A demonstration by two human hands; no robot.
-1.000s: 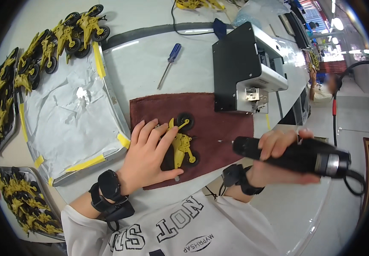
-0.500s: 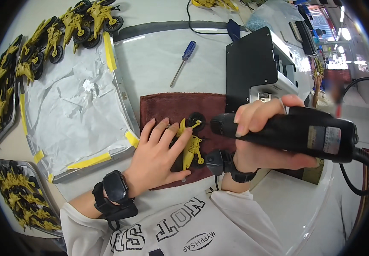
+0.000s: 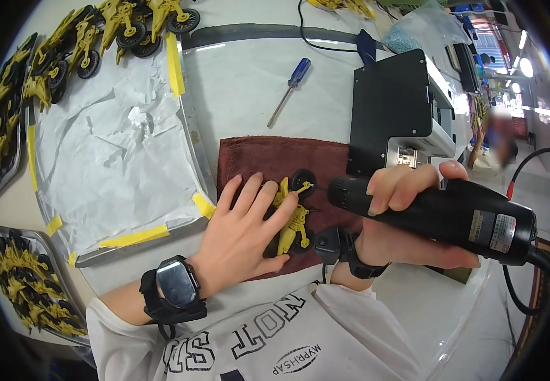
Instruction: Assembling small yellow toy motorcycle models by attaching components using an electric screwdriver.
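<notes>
A small yellow toy vehicle (image 3: 292, 216) with black wheels lies on a dark red cloth (image 3: 268, 155). My left hand (image 3: 243, 232) lies flat on the cloth and presses the toy's left side, fingers spread. My right hand (image 3: 408, 219) grips a black electric screwdriver (image 3: 443, 213), held level with its tip pointing left at the toy's top end beside a wheel. A cable runs off the tool's rear to the right.
A black box machine (image 3: 395, 114) stands behind the cloth. A blue-handled screwdriver (image 3: 289, 89) lies on the white table. A tray (image 3: 106, 159) lined with crumpled white paper and yellow tape sits left. Several yellow toys (image 3: 106, 28) are stacked at the far left and in a tray (image 3: 17, 279) at lower left.
My right hand has swung the electric screwdriver from the right side in over the cloth until its tip reaches the toy. My left hand has stayed on the toy.
</notes>
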